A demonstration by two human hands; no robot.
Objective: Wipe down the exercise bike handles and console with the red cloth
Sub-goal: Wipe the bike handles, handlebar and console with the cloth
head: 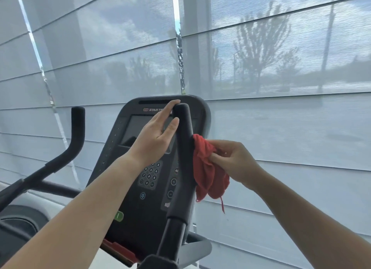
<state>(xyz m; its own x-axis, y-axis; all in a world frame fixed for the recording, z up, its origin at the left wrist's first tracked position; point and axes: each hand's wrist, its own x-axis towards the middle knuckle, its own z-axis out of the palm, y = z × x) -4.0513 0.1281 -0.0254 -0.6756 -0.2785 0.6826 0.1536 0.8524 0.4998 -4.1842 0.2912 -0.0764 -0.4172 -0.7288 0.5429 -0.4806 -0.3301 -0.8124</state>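
Right grip [234,160] pinches the red cloth [206,168], bunched against the outer side of the right handle [183,148]. Left grip [154,140] is open, straight fingers at the handle's top, in front of the console [128,188]. Smart play now: wrap the cloth right around the foam and drag its full length, top to bottom.

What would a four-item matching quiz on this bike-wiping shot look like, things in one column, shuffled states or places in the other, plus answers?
1 red cloth
2 left hand
3 far handle
4 green button

A untouched, at the left
B low on the console
C pinched by the right hand
D fingers straight, beside the near handle

Pairs: 1-C, 2-D, 3-A, 4-B.
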